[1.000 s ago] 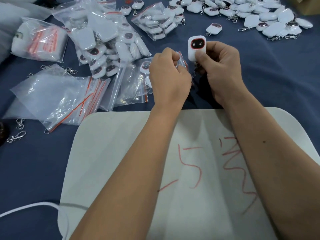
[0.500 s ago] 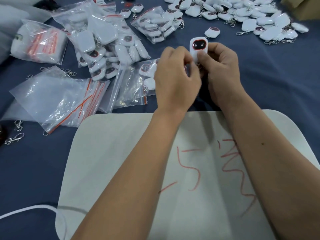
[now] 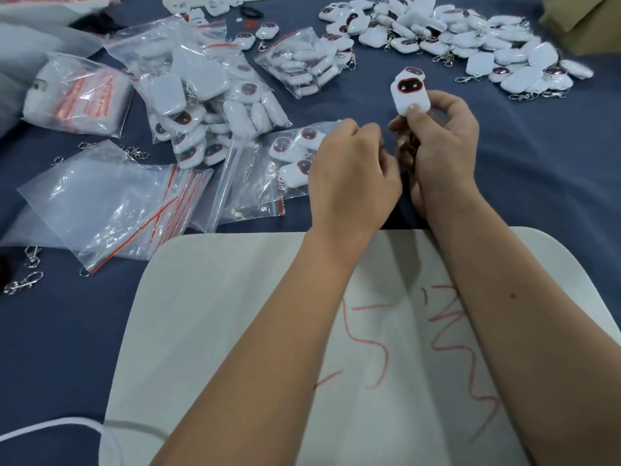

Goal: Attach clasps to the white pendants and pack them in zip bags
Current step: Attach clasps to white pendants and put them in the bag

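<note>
The right hand (image 3: 440, 142) pinches the white pendant (image 3: 410, 94) upright, long axis vertical, while the curled left hand (image 3: 353, 169) sits just below-left, its contents hidden.

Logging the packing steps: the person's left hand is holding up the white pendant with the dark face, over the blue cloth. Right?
Not quite. The head view shows the right hand pinching the white pendant with the dark face over the blue cloth. The left hand is beside it, fingers curled.
</note>
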Available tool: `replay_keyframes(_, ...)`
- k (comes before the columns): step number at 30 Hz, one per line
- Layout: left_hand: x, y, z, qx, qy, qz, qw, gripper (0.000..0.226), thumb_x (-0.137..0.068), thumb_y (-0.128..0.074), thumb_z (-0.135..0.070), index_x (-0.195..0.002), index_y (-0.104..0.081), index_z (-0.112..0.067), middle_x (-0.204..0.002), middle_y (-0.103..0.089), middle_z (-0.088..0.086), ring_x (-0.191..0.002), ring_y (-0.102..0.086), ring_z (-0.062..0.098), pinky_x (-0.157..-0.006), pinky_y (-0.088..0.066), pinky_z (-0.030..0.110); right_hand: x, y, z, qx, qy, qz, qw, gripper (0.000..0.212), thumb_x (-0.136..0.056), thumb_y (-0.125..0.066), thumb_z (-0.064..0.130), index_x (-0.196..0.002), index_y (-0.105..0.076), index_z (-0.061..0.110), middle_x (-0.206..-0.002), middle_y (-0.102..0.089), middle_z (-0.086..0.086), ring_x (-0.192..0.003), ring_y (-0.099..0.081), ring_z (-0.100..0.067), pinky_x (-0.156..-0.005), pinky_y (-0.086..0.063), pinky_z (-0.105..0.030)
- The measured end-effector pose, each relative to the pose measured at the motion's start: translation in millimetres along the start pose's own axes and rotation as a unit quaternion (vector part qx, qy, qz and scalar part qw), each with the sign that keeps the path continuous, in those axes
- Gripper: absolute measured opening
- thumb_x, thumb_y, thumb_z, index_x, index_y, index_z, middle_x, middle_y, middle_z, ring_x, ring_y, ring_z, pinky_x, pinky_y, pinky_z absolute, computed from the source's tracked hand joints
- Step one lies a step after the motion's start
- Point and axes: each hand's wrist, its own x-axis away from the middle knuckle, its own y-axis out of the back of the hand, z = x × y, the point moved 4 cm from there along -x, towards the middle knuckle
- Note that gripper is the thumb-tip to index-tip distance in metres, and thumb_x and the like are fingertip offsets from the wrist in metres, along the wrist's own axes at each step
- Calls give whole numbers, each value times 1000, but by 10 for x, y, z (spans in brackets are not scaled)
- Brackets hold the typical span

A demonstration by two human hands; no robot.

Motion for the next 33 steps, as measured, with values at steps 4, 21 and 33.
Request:
replay_keyframes(4,26,-58,103,-40,53,22,998,31,-92,-67,-28,-115,-56,-10,-123,-48,12,-103,-54,28,-85,-44,33,-19,13,6,1,11,-11,1000,15,-104,-54,8,-104,-70,7,-65,-61,-3,-52,-42,-11,-46,-32,-23)
replay_keyframes(21,-25,191,315,96,205,-81,971,9,-85,-59,-12,-80,-64,-7,-73,-66,1,-74,-61,22,-73,-50,40,21,-9,-9,59,29,19,998,28,-102,-63,19,-75,-71,15,-56,-55,1,-45,-38,-12,-43,-30,-22)
replay_keyframes(33,41,123,-106,207,-17,-131,969,21,-93,-68,-9,-74,-61,-2,-70,-57,4,-64,-50,20,-62,-40,31,148,-106,45,214,60,137,965,32,-79,-63,18,-50,-49,20,-50,-50,12,-51,-43,-6,-49,-35,-23)
